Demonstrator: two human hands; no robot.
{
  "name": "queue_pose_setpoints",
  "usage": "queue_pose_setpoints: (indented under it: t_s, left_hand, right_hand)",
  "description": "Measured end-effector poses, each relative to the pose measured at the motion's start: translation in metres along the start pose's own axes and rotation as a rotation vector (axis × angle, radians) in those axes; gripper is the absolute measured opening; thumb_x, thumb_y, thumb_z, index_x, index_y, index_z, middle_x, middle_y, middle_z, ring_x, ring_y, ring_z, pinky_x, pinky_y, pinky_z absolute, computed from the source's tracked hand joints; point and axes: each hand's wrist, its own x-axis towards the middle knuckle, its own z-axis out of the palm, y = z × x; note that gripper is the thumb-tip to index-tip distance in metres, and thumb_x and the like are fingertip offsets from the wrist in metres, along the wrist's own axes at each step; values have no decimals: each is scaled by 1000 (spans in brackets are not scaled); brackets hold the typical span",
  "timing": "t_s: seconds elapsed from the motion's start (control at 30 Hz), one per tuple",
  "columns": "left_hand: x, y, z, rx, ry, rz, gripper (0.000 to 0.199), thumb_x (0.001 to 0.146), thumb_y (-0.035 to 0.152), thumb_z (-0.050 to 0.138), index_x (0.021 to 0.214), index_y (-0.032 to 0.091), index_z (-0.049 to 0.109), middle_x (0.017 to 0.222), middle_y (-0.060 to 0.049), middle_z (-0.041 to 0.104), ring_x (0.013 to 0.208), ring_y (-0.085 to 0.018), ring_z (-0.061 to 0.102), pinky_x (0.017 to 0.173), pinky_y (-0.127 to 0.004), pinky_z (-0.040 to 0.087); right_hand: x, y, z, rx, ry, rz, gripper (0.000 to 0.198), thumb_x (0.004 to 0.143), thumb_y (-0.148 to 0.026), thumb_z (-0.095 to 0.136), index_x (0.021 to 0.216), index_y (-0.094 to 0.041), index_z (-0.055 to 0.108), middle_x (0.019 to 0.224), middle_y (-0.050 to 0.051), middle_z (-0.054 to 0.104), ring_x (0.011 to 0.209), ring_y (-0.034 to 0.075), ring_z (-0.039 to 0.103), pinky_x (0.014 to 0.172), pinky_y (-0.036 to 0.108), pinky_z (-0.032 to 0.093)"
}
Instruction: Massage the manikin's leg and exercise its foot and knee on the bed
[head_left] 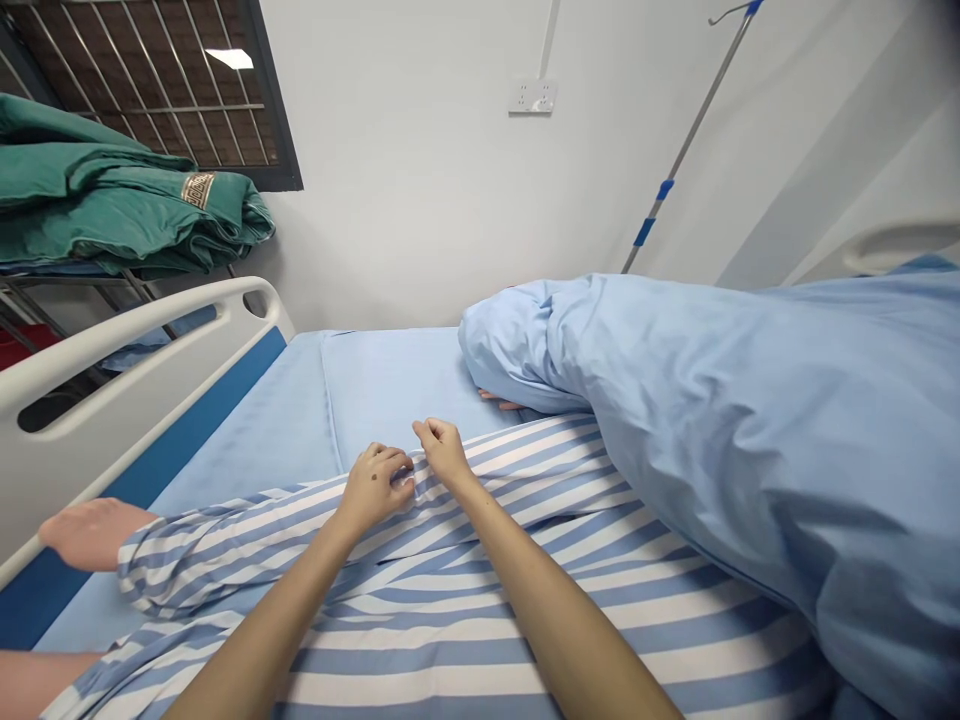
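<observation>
Blue-and-white striped trousers [480,600] cover the legs of a figure lying on the bed; whether it is a person or a manikin I cannot tell. My left hand [375,485] rests at the middle of the farther leg, its fingers curled and closed on the striped cloth. Just to the right, my right hand [444,450] is closed in a fist at that leg's far edge, apparently gripping the same cloth; its fingertips are hidden. A small gap lies between both hands, with a little bunched fabric in it. One bare foot [94,533] sticks out at the left.
A light blue quilt [750,400] is folded back over the upper body, with fingertips [499,400] showing under its edge. The bed's footboard [142,370] stands at left. Behind are green folded covers [120,215], a barred window [165,80], a wall socket [532,96] and a drip pole [690,140].
</observation>
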Motion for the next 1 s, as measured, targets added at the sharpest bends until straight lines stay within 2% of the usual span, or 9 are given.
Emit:
queue_pose_setpoints:
  t_s: [0.4,0.53,0.67,0.87,0.93,1.0]
  left_hand:
    - [-3,0,2,-49,-19,-120,18,73,29,51,87,25,61,90,1,64,85,-18,49,78,-30,37]
    - [-4,-2,2,-64,-19,-133,20,72,30,52,89,26,61,92,2,64,86,-19,49,79,-30,37]
    - [-4,-2,3,-53,6,-117,20,73,30,51,90,26,61,93,2,64,87,-18,49,79,-30,37]
    - [-4,0,4,-33,-9,-111,20,73,29,50,89,25,61,96,1,64,87,-18,50,78,-30,38]
    - [0,1,4,-54,-14,-115,18,72,28,50,86,24,61,91,0,65,84,-18,50,78,-30,37]
    - [11,6,2,-111,42,-160,15,72,28,49,78,23,61,83,0,64,80,-17,50,78,-29,37]
  right_hand:
    - [1,4,0,9,-32,-4,38,76,-41,47,49,-20,30,47,-7,25,48,8,28,48,22,26]
    - [5,-12,-5,-48,-79,45,37,75,-39,46,48,-20,30,46,-7,24,47,8,27,47,22,24]
    - [7,-25,-21,-152,-120,-57,38,75,-39,47,48,-20,29,48,-7,25,48,8,27,47,22,23]
    - [7,2,-39,-262,8,-30,36,76,-35,47,48,-19,30,48,-6,27,49,8,29,49,22,23]
    - [8,8,-40,-253,25,-21,36,76,-34,47,48,-19,31,47,-6,28,48,8,30,49,22,23]
    - [9,9,-39,-209,28,-16,36,77,-35,46,48,-19,31,47,-7,28,48,8,30,48,22,24]
